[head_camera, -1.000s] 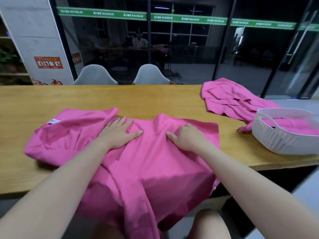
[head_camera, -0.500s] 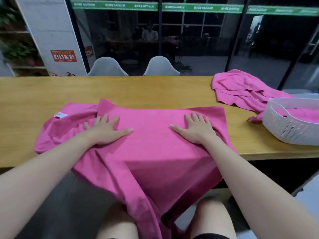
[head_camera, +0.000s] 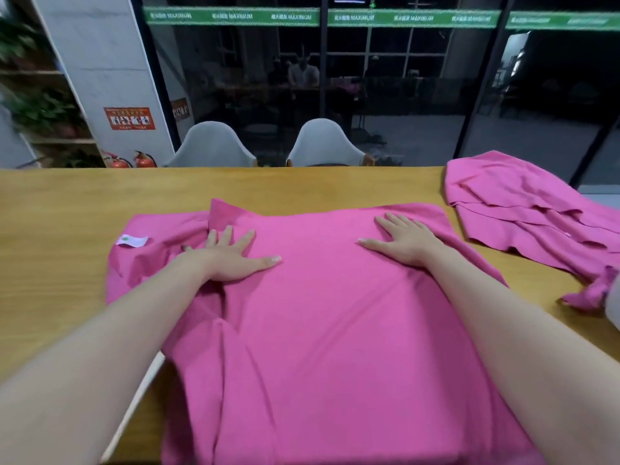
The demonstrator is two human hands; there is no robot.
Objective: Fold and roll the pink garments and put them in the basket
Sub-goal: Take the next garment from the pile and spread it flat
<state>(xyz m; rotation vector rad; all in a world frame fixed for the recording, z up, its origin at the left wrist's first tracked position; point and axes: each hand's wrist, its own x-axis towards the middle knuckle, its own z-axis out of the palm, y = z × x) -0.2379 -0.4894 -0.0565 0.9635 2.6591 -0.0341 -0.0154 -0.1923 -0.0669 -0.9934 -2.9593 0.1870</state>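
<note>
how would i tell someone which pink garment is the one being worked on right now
Start at the long wooden table. Two pink garments lie on it: go to the pink garment spread flat at the near edge, under the left hand and right hand. Unlike the crumpled pink garment at the far right, it is smoothed out and shows a white label at its left.

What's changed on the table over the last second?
Both hands slid apart over the pink garment being smoothed: left hand leftward, right hand rightward and farther up, its fingers uncurling flat. The centre bunching is pressed out. Nothing was gripped. The second pink garment stays heaped at the far right of the wooden table.
</note>
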